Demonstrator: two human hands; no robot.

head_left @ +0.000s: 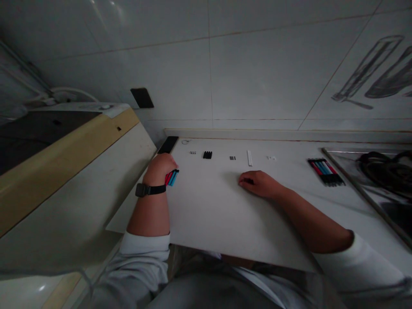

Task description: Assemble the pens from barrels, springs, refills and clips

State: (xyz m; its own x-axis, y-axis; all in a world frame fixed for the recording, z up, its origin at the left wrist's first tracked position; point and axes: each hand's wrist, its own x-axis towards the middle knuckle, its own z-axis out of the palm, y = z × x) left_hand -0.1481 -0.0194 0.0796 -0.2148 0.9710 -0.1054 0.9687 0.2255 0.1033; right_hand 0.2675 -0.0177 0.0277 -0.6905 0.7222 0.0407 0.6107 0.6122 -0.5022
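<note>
My left hand, with a black watch on the wrist, is closed round a small bundle of red and blue pen barrels at the left edge of the white board. My right hand rests on the board near its middle with fingers curled under; whether it holds anything is hidden. Along the far side of the board lie small part groups: tiny springs, black caps, small dark pieces, a white stick and small white bits. A row of assembled red, blue and black pens lies at the right.
A black phone lies at the board's far left corner. A tan-edged appliance top stands to the left. A steel sink with dark cables in it is at the right. A tiled wall runs behind.
</note>
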